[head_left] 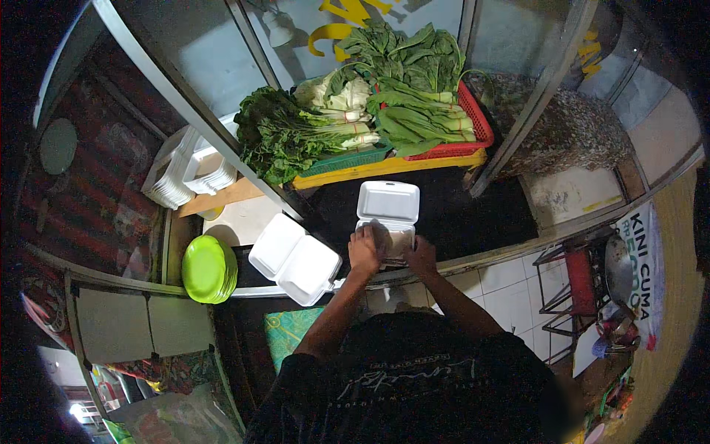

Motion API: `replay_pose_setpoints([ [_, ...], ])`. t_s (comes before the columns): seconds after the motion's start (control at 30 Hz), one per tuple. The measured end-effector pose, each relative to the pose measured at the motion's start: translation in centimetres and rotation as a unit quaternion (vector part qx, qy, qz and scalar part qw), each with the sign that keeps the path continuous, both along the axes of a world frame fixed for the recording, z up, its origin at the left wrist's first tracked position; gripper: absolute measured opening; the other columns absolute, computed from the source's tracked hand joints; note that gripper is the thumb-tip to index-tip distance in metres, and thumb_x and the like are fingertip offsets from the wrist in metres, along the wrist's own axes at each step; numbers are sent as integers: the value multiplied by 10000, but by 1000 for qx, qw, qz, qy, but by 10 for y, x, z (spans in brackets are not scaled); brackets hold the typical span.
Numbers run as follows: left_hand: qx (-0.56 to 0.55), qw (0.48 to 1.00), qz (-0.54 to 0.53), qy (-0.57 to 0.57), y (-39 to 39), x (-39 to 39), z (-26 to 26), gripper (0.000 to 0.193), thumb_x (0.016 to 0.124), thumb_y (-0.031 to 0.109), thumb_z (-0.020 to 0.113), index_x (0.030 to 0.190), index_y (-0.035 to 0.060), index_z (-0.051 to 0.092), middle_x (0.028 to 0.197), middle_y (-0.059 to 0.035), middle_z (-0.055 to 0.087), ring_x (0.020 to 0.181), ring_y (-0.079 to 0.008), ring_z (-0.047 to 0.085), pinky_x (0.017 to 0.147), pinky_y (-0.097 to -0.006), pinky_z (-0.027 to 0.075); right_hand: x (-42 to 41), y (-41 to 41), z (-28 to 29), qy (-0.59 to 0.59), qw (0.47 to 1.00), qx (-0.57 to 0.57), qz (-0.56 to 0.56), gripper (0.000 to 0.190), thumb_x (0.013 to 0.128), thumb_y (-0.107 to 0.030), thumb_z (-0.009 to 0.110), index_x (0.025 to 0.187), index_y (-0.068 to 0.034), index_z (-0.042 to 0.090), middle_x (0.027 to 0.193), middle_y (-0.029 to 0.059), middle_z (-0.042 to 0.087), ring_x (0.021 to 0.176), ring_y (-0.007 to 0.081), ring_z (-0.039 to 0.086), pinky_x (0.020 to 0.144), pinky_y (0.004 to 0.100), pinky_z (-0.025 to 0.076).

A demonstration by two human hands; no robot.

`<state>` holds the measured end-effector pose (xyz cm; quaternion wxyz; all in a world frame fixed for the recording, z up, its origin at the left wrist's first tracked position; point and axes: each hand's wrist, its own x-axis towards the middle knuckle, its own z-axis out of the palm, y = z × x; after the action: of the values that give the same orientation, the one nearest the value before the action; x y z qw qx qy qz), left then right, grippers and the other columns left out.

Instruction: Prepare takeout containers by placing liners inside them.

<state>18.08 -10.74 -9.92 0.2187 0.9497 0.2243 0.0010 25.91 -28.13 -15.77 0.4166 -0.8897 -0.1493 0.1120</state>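
Observation:
An opened white foam takeaway box [388,202] stands in front of me on the dark counter, its lid tilted back. A brownish sheet, perhaps food paper, lies in its base. On the base's left edge rests my left hand [364,250], fingers over the rim. My right hand [422,255] is at the right edge, its fingers bent and partly in shade; whether it pinches the box or the sheet is unclear. To the left, a second foam box [308,266] lies open and bare inside, near the counter's front edge.
Green plates [208,269] are stacked at the left, below stacked white foam containers [208,169]. Behind the boxes, leafy greens fill a green basket [346,159] and a red basket [477,114] on a yellow stand [388,168]. Metal frame posts [532,102] rise beside them.

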Motion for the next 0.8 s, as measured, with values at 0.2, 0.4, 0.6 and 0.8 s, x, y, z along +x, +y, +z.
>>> replay_pose_setpoints([
  [0.2,-12,998,21,-64,7,4,-11,582,805,224,764,1301,21,539,1239,-204,619,1152,-408,588,960,-505,505,5,-4,-23,-32,999,-14,-6,377,979,-338,607,956,32,680,894,245,694,871,450,690,782,510,529],
  [0.4,-14,995,28,-95,10,5,-16,301,880,194,694,1126,27,649,1086,-217,681,1058,-409,640,904,-491,537,10,-11,-15,-166,981,-91,30,403,1057,-316,493,890,17,648,825,281,639,857,472,656,779,554,495],
  [0.6,-140,970,85,-181,17,-8,9,236,940,224,663,1059,21,657,1034,-227,690,1017,-413,657,872,-494,540,12,-10,45,-128,991,-30,39,378,1061,-318,501,878,-12,625,760,258,615,782,483,637,703,550,485],
  [0.8,-169,938,96,-286,11,-6,38,338,948,260,692,1122,-19,612,953,-239,698,930,-410,682,817,-478,537,23,-6,95,-128,984,109,65,338,1054,-249,550,846,15,582,761,275,571,692,465,581,629,470,460],
])
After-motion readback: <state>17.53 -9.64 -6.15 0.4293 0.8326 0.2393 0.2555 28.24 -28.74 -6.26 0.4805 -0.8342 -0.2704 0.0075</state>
